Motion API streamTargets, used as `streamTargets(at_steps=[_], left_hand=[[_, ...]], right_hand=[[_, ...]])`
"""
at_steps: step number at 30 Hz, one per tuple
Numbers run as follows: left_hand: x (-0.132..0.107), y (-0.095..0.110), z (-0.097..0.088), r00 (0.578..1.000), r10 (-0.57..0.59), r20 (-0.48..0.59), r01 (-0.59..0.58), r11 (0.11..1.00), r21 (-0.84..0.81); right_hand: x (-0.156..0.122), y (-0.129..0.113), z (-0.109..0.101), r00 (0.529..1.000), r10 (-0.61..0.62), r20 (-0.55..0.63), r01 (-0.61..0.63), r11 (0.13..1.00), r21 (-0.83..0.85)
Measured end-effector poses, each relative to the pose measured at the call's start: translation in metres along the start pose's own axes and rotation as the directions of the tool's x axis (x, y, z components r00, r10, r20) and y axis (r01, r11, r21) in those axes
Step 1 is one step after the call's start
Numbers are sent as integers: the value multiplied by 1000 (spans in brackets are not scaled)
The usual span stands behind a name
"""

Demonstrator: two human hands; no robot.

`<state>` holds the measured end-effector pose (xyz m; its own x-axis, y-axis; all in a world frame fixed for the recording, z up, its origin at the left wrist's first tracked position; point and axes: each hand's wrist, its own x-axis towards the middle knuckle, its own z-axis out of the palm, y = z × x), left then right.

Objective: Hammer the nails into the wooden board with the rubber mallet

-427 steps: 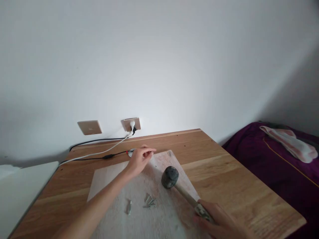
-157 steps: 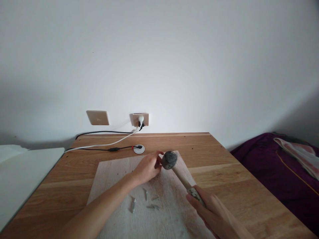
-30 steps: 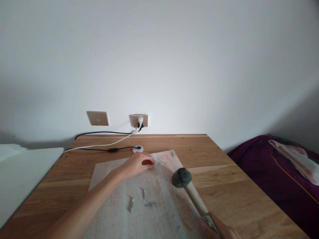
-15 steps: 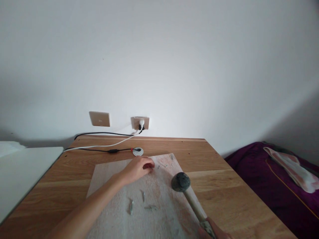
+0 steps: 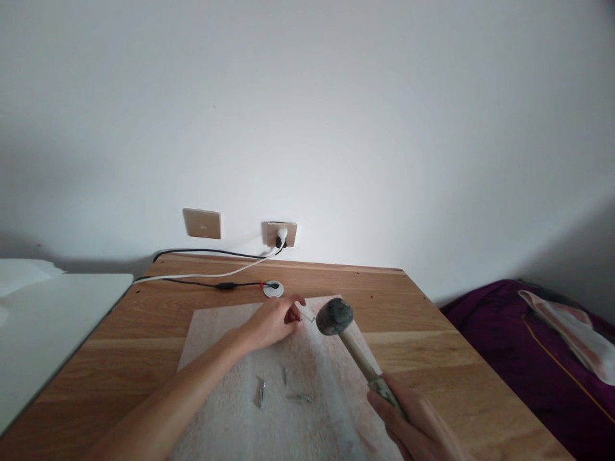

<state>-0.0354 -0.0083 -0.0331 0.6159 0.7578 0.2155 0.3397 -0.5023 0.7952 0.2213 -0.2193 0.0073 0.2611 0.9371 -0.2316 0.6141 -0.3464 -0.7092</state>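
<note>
My right hand (image 5: 408, 410) is wrapped round the grip of a rubber mallet (image 5: 358, 352), whose dark head (image 5: 335, 316) is raised over the far right part of a pale wooden board (image 5: 230, 378). Over the board's far side, my left hand (image 5: 273, 320) has its index finger stretched out and apart from the other, curled fingers. Just beyond those fingertips is a thin nail (image 5: 310, 317), close to the mallet head. Nearer to me, a silvery nail (image 5: 262, 394) and another nail (image 5: 285, 376) appear upright in the board. Small metal pieces (image 5: 298, 398) lie beside them.
The board rests on a wooden table (image 5: 423, 384). Behind it are a round cable grommet (image 5: 273, 289), black and white cables (image 5: 206, 276) and a wall socket (image 5: 288, 234). A white surface (image 5: 57, 333) adjoins at left; purple fabric (image 5: 504, 333) lies at right.
The mallet has moved up and left, its head now closer to my left hand. My left index finger has lifted away from the other fingers. The whole view has shifted slightly.
</note>
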Motion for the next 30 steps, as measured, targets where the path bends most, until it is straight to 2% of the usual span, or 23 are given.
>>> streamTargets(at_steps=[6, 12, 22, 30], left_hand=[[1, -5, 2, 1000, 22, 10, -21, 999, -41], [0, -2, 0, 1000, 4, 30, -2, 999, -54], [1, -2, 0, 1000, 0, 20, 2, 997, -73], [0, -3, 0, 1000, 17, 7, -17, 999, -48]], right_hand=[[14, -35, 7, 980, 49, 192, -63, 996, 69], [16, -48, 12, 950, 10, 312, -41, 995, 92], [15, -52, 12, 956, 36, 291, -56, 997, 61], [14, -43, 18, 964, 38, 264, -60, 995, 74]])
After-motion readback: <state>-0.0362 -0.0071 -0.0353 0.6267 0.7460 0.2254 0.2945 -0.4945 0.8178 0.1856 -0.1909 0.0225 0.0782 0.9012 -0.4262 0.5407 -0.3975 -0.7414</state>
